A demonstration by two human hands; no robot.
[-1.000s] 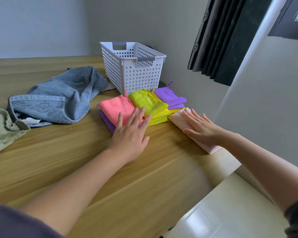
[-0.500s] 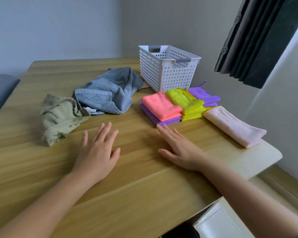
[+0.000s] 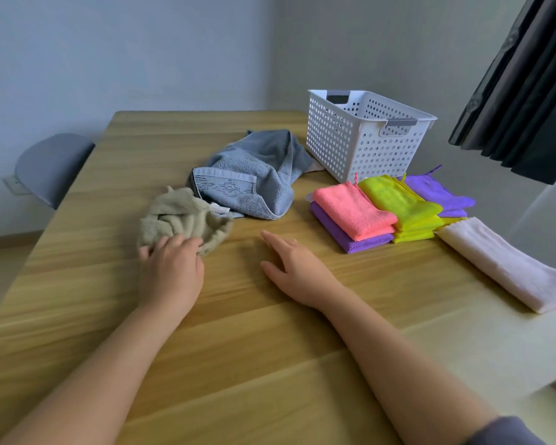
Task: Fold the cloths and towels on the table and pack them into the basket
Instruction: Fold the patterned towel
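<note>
A crumpled beige-green towel point(image 3: 183, 216) lies left of centre on the wooden table point(image 3: 238, 348). My left hand point(image 3: 170, 271) has its fingers curled onto the towel's near edge. My right hand point(image 3: 292, 268) rests flat and open on the bare wood, holding nothing. A rumpled blue towel point(image 3: 254, 175) lies behind the beige one. Folded cloths sit at the right: pink point(image 3: 353, 210) on purple point(image 3: 350, 239), a yellow stack point(image 3: 402, 207), purple cloths point(image 3: 437, 194), and a folded pale pink towel point(image 3: 507, 264). The white perforated basket point(image 3: 363, 139) stands behind them.
A grey chair point(image 3: 52, 165) stands at the table's far left edge. Dark curtains point(image 3: 520, 85) hang at the upper right. The table's right edge runs close beside the pale pink towel.
Both hands left the folded cloths and swung left. The left hand has reached the beige-green towel and closed its fingers on it; the right hand settled flat at mid-table.
</note>
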